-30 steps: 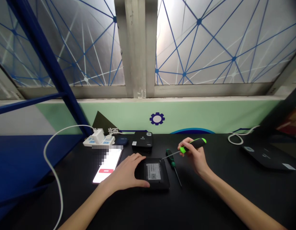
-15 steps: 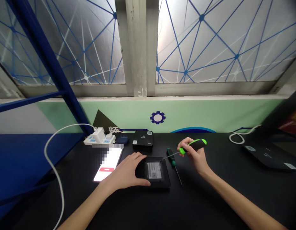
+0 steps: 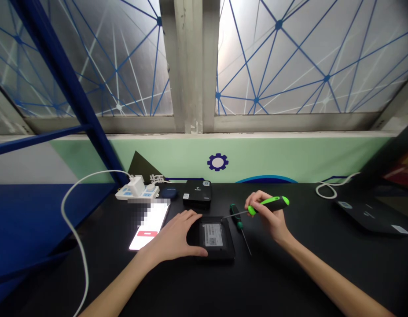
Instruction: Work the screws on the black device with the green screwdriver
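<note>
A black box-shaped device [image 3: 226, 252] with a white printed label [image 3: 213, 234] lies flat on the black table. My left hand [image 3: 177, 235] grips its left side, thumb at the near edge and fingers at the far edge. In my right hand [image 3: 268, 220] is a screwdriver [image 3: 273, 204] with a black and bright green handle, held at a low slant. Its shaft points left, and the tip meets the device's far right corner. A second, dark green screwdriver [image 3: 236, 215] lies on the table just right of the device, partly under that shaft.
A lit phone [image 3: 154, 224] lies left of my left hand. Behind stand a black box [image 3: 197, 193], a small dark blue case [image 3: 169, 193] and a white power strip [image 3: 124, 193] with a white cable [image 3: 79, 237]. Another flat black device [image 3: 372, 215] is at right.
The screwdriver's handle has shifted slightly to the right and down, with my right hand around it. My left hand and the device stay in place.
</note>
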Available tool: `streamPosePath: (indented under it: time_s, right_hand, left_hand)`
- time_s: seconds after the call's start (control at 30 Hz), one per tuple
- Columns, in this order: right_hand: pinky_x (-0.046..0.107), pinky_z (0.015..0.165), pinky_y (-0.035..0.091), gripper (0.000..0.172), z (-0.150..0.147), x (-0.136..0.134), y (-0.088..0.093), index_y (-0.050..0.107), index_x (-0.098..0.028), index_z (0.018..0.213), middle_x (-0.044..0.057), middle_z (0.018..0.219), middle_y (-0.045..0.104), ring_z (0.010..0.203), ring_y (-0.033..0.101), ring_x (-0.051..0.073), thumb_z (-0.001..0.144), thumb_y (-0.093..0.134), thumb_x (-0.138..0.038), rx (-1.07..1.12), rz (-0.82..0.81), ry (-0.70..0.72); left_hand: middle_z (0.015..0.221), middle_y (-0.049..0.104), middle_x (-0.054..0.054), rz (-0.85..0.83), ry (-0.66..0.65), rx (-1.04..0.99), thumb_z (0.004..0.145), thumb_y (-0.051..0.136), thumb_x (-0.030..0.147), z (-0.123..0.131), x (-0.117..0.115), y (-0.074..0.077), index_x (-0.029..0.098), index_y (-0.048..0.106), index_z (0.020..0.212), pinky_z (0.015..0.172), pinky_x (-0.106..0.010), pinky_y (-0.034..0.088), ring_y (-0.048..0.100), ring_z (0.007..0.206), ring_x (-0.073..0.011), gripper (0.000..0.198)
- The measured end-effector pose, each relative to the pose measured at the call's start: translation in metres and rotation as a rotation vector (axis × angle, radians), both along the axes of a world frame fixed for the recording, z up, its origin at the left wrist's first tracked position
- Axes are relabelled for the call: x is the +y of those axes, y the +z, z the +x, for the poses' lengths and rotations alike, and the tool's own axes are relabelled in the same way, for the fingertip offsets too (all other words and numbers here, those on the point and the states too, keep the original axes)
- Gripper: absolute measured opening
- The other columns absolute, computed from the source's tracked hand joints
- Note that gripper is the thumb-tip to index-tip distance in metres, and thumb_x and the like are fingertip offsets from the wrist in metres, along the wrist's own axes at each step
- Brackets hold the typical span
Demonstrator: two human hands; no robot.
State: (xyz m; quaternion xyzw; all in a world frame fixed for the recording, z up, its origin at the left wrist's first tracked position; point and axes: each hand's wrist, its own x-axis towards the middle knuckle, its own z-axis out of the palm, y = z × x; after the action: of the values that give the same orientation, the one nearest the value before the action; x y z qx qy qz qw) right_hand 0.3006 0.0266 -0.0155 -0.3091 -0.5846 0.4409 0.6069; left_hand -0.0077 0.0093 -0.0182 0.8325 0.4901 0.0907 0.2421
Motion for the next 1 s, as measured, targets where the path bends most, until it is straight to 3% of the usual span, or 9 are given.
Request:
streamPosePath:
  time_s: [0.53,1.0]
  right_hand:
    - [0.033,0.06,0.036,0.021,0.001,-0.006,0.005,0.061,-0.021,0.069,0.005,0.072,0.061,0.062,0.05,0.02,0.086,0.066,-0.032,-0.139,0.072,0.041]
    - [0.032,0.06,0.04,0.024,-0.005,-0.003,0.015,0.059,-0.021,0.068,0.003,0.069,0.061,0.063,0.053,0.019,0.088,0.065,-0.031,-0.195,0.065,0.071]
  left_hand:
    - [0.156,0.041,-0.009,0.01,-0.001,0.003,0.068,0.067,0.082,0.001,-0.001,0.002,0.03,0.041,0.152,0.112,-0.055,0.038,0.035,0.143,-0.0431,0.102]
    - [0.157,0.039,-0.01,0.01,0.002,0.013,0.069,0.067,0.082,0.003,-0.001,0.002,0.029,0.04,0.152,0.112,-0.055,0.037,0.033,0.144,-0.0426,0.103]
